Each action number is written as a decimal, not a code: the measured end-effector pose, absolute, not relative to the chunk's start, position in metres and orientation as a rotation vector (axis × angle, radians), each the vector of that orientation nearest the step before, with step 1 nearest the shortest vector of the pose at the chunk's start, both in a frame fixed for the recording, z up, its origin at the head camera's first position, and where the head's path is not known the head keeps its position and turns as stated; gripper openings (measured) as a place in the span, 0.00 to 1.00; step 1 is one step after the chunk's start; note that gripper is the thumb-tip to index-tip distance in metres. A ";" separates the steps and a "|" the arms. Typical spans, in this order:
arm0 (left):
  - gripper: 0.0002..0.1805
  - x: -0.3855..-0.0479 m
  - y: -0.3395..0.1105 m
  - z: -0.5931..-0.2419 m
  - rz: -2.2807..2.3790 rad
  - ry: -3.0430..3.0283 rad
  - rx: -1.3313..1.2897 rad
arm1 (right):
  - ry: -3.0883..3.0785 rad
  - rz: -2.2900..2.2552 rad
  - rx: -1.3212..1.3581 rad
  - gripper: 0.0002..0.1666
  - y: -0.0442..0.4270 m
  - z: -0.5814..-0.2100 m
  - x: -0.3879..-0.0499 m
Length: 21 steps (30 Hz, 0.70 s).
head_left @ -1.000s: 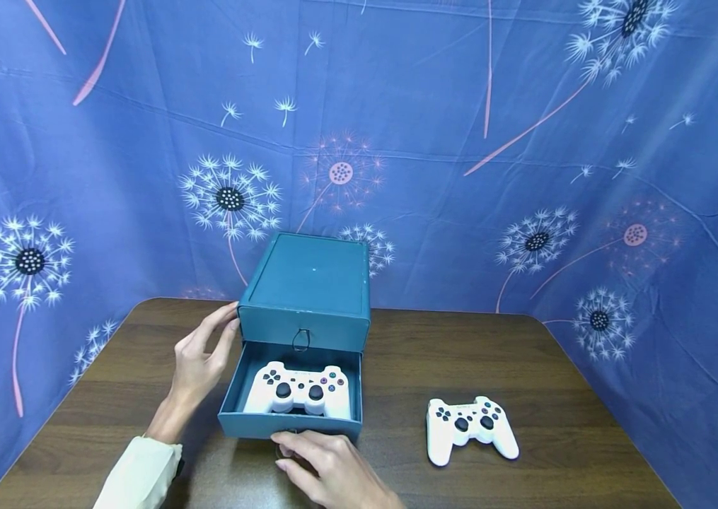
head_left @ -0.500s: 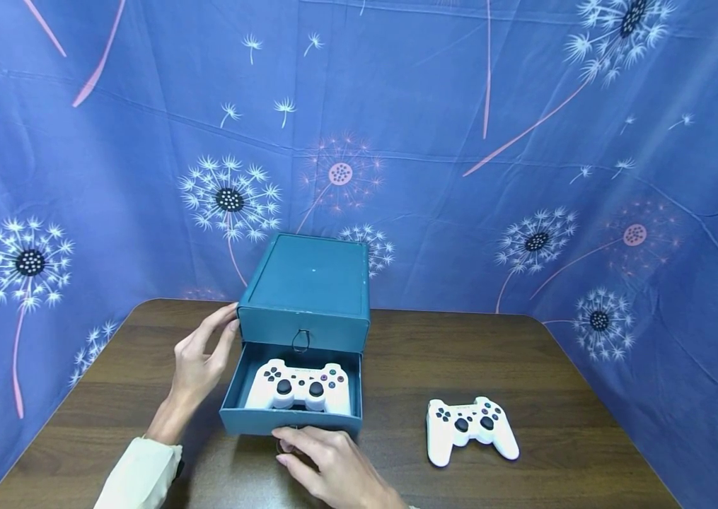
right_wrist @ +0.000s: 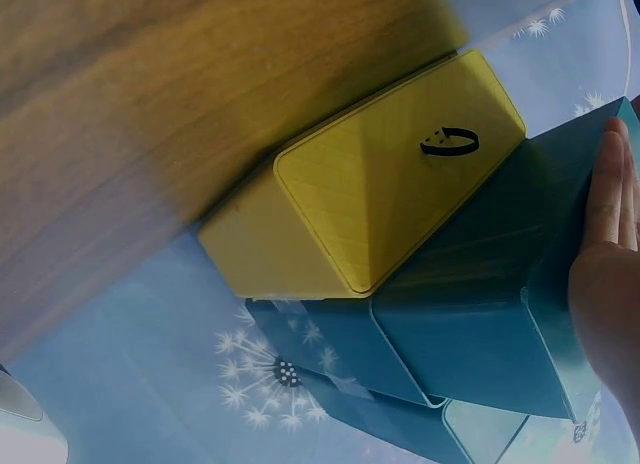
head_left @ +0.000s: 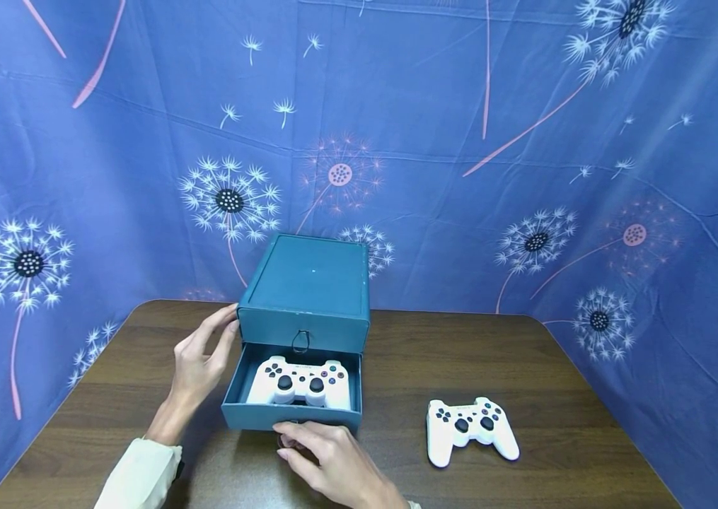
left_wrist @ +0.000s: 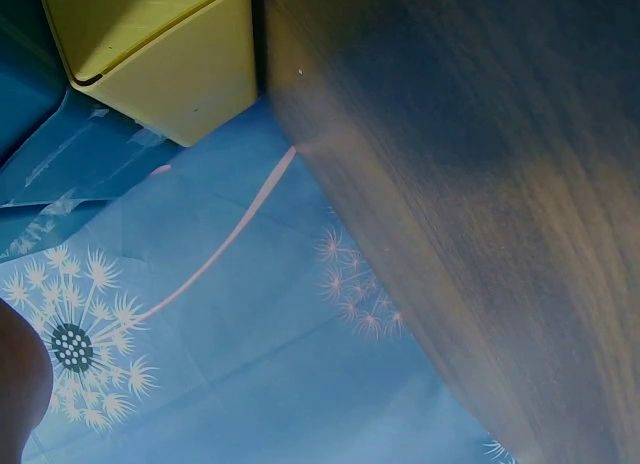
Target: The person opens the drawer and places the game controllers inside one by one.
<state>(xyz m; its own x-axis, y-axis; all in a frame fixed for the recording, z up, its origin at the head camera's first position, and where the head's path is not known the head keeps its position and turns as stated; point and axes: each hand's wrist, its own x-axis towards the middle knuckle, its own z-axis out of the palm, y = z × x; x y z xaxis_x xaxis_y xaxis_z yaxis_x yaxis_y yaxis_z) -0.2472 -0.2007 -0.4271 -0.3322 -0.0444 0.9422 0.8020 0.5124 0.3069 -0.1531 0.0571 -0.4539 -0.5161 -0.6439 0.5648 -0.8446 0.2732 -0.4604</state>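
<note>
Head view: a teal drawer unit (head_left: 317, 276) stands left of centre towards the far side of a brown wood-grain table (head_left: 416, 367), before a blue dandelion-print cloth (head_left: 435, 191). Its upper drawer is closed, a thin ring pull (head_left: 302, 331) hanging from the front. The lower drawer (head_left: 250, 417) is drawn out towards the near side and contains a white controller (head_left: 300, 382), sticks up. The left hand (head_left: 198, 364), in a pale sleeve (head_left: 139, 474), touches the unit's left side with thumb and fingertips, the digits extended and slightly apart. The right hand (head_left: 332, 463) is at the near side, forefinger laid along the lower drawer's front, thumb parted below it. A second controller (head_left: 472, 417) lies on the table to the right, well apart from the unit. Left wrist view: a yellow box (left_wrist: 180, 89) lies adjacent to the teal walling, which bears clear tape (left_wrist: 50, 224); finger contact cannot be told here. Right wrist view: the yellow box is under the projecting drawer, a black loop (right_wrist: 474, 141) on its front; the right hand's visible fingers lie straight against the drawer front.
</note>
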 end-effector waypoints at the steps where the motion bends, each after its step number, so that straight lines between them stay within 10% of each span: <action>1: 0.16 -0.247 -0.201 -0.427 -0.997 -1.695 -0.648 | -2.272 1.080 1.372 0.16 0.057 -0.454 -0.154; 21: 0.30 -0.248 -0.202 -0.426 -0.993 -1.704 -0.646 | -2.244 1.143 1.362 0.15 0.057 -0.455 -0.161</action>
